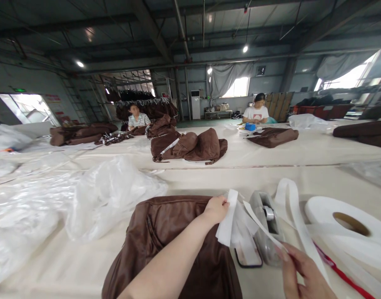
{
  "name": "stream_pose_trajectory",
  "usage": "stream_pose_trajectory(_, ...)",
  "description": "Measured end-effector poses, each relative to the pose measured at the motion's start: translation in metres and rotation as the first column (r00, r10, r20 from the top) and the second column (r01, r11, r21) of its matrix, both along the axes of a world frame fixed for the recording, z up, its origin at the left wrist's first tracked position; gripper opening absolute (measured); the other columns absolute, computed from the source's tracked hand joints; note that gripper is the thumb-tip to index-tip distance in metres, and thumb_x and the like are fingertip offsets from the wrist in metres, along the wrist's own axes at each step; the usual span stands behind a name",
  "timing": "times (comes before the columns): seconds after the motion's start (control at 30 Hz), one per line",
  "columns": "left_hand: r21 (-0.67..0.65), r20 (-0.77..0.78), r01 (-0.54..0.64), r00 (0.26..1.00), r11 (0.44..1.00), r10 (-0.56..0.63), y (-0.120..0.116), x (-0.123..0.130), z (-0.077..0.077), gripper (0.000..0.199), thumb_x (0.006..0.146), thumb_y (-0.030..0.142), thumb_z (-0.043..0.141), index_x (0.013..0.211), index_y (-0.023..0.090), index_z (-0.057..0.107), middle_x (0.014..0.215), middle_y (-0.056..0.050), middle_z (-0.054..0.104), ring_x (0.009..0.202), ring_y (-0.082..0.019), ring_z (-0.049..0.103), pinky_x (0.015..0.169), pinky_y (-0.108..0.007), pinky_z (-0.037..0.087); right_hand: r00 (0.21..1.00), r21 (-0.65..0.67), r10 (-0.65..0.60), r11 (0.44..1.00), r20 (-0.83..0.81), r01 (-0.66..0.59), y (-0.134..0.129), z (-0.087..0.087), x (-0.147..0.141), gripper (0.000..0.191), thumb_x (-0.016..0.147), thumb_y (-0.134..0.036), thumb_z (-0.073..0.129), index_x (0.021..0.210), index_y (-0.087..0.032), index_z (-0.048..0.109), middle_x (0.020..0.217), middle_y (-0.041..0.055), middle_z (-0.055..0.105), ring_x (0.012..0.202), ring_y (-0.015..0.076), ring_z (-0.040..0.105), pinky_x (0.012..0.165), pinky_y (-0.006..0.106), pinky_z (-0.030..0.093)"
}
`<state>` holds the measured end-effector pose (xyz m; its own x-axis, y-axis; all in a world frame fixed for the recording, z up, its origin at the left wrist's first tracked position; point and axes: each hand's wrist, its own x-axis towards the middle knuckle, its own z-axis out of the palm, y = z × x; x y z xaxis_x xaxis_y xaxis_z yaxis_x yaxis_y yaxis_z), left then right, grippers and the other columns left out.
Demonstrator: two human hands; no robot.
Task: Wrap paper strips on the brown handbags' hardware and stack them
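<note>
A brown bag that looks like leather lies in front of me, and my left forearm crosses over it. At its upper right corner, my left hand is closed on several white strips, which fan out to the right. My right hand, at the lower right, pinches the near end of a narrow white strip that slants up toward the bundle. Whether its far end is joined to anything I cannot tell. A grey tape dispenser stands between the hands. Partly under the strips lies a phone.
To the right sit a large roll of white ribbon and a red strip. Clear plastic bags cover the left side. Across the table are more brown bags and two people working.
</note>
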<state>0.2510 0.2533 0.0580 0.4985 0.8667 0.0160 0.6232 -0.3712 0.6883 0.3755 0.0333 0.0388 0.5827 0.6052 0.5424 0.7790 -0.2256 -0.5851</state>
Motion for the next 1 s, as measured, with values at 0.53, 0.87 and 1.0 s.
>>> stream_pose_trajectory(0.53,-0.132,0.617,-0.317,0.716,0.939,0.328,-0.002,-0.098,0.025,0.031,0.076,0.041,0.063,0.091,0.015,0.07,0.072,-0.001,0.069,0.06,-0.014,0.059,0.057,-0.022,0.045,0.924,-0.459,0.227,0.886,0.307,-0.065,0.039,-0.027,-0.019,0.03,0.092,-0.02,0.037,0.113,-0.016,0.057,0.125,0.0136,0.06,0.081,0.0235,0.069,0.056,0.033,0.052)
stream_pose_trajectory(0.87,-0.011,0.474,-0.298,0.839,0.955,0.267,-0.012,-0.065,0.024,0.02,0.083,0.034,0.055,0.084,0.017,0.066,0.068,0.0,0.068,0.057,-0.012,0.061,0.059,-0.022,0.047,0.957,-0.43,0.214,0.896,0.197,-0.113,0.113,-0.009,-0.029,0.03,0.089,-0.009,0.038,0.11,-0.01,0.059,0.114,0.0179,0.063,0.078,0.0196,0.07,0.063,0.027,0.051)
stream_pose_trajectory(1.0,0.058,0.316,-0.28,0.916,0.958,0.248,-0.016,-0.051,0.031,0.015,0.084,0.027,0.054,0.084,0.018,0.066,0.076,-0.003,0.072,0.068,-0.014,0.067,0.067,-0.023,0.049,0.971,-0.527,0.161,0.849,0.178,-0.044,0.149,-0.012,-0.02,0.031,0.083,0.003,0.035,0.092,-0.003,0.064,0.087,0.0199,0.069,0.072,0.021,0.07,0.059,0.025,0.047)
